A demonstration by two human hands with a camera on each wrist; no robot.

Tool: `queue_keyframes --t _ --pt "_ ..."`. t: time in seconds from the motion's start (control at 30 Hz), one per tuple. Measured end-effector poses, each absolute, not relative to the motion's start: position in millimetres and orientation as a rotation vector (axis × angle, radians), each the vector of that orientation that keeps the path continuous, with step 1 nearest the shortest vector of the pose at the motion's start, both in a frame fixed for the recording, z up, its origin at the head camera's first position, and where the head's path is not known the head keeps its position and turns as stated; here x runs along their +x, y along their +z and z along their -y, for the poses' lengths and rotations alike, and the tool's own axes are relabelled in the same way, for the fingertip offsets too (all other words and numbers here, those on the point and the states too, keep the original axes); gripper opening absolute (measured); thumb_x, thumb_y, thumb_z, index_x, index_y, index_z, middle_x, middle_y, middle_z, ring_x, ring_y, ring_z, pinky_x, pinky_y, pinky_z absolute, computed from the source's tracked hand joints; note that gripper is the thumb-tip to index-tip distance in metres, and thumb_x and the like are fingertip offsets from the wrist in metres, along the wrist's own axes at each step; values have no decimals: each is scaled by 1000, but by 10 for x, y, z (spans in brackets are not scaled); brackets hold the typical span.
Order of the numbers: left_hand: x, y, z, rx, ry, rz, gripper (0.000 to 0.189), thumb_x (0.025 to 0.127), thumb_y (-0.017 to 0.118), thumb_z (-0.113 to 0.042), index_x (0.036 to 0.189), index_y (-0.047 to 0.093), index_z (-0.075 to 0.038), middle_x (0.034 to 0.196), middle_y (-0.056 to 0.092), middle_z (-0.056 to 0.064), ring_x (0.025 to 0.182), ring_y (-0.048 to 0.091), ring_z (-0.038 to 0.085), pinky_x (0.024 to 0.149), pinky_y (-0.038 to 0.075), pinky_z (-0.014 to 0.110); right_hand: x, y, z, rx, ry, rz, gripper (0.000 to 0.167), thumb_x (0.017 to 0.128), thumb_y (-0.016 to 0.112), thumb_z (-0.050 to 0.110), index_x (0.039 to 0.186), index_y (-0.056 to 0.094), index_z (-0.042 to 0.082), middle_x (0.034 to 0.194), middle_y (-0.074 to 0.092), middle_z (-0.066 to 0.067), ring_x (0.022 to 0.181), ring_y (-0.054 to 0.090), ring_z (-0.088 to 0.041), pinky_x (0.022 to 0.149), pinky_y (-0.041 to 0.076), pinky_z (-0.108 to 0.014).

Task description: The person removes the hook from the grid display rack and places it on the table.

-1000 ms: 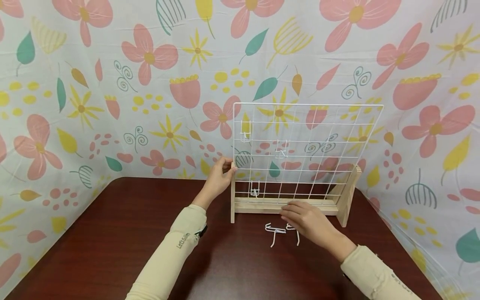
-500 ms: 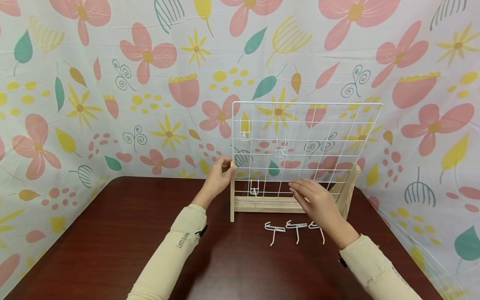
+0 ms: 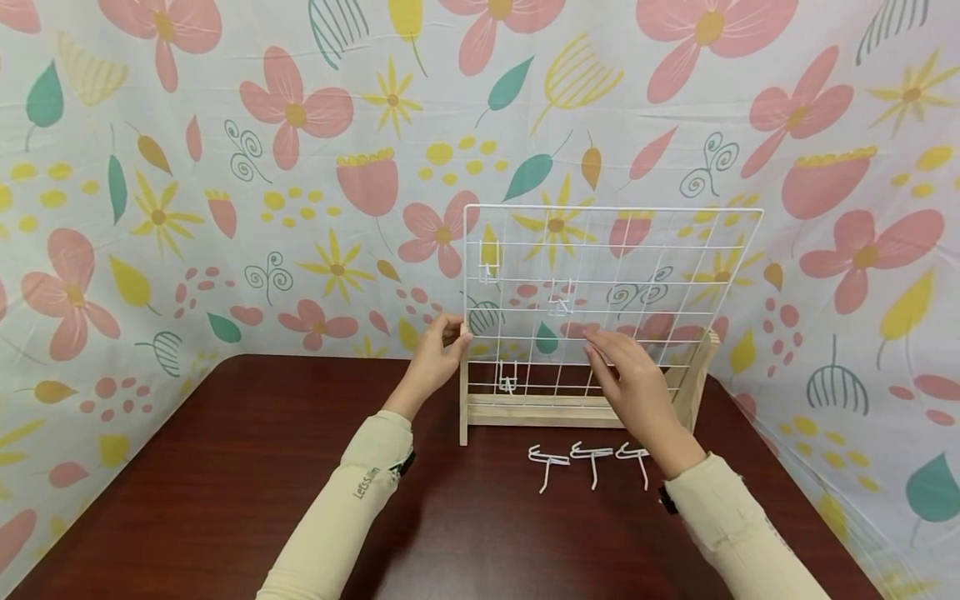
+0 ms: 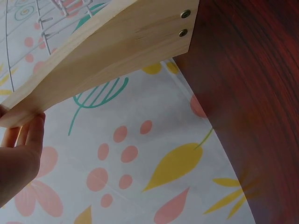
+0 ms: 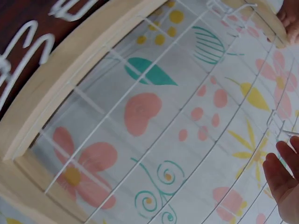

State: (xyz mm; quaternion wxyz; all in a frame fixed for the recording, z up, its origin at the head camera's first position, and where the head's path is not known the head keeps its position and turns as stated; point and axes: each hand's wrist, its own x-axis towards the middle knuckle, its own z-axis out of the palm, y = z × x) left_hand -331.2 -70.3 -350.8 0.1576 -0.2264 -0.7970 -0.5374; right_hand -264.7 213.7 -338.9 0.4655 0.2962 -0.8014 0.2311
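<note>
A white wire grid [image 3: 615, 283] stands upright in a light wooden stand [image 3: 540, 414]. My left hand [image 3: 438, 350] grips the stand's left side panel [image 4: 117, 42]; its fingers curl round the wood in the left wrist view. In front of the grid's lower middle is my right hand [image 3: 633, 387], fingers fairly straight, nothing seen in them. From the right wrist view, its fingertips come near a hook [image 5: 282, 127] on the grid. Three white hooks hang on the wires: one upper left [image 3: 489, 271], one mid-grid [image 3: 561, 300], one low left [image 3: 507, 380].
Three loose white wire hooks lie in a row before the stand: a left hook [image 3: 549, 458], a middle hook [image 3: 592, 454] and a right hook [image 3: 633, 452] beside my right forearm. All rest on a dark red-brown table [image 3: 300, 467]. Behind hangs a floral curtain [image 3: 300, 208].
My right hand has risen from above the loose hooks to in front of the grid, uncovering the middle and right hooks. The left hand stays on the side panel.
</note>
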Motion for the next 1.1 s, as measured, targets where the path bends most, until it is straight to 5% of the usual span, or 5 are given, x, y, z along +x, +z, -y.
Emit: queue_keyframes --t 0.4,1.1 --pt "-3299 -3508 697 -649 -1525 2282 25 96 59 -7 118 53 4 113 59 20 108 58 32 100 48 39 -2848 -3265 -1877 622 693 1844 41 78 76 -4 118 65 -3 114 66 -21 107 61 -37 96 49 -46" --pt "-3314 -3516 711 -638 -1523 2298 28 96 59 -8 119 52 6 114 58 19 110 57 31 101 47 38 -3002 -3214 -1677 580 794 1751 25 86 69 -3 111 69 -3 113 67 -19 105 65 -34 90 53 -43"
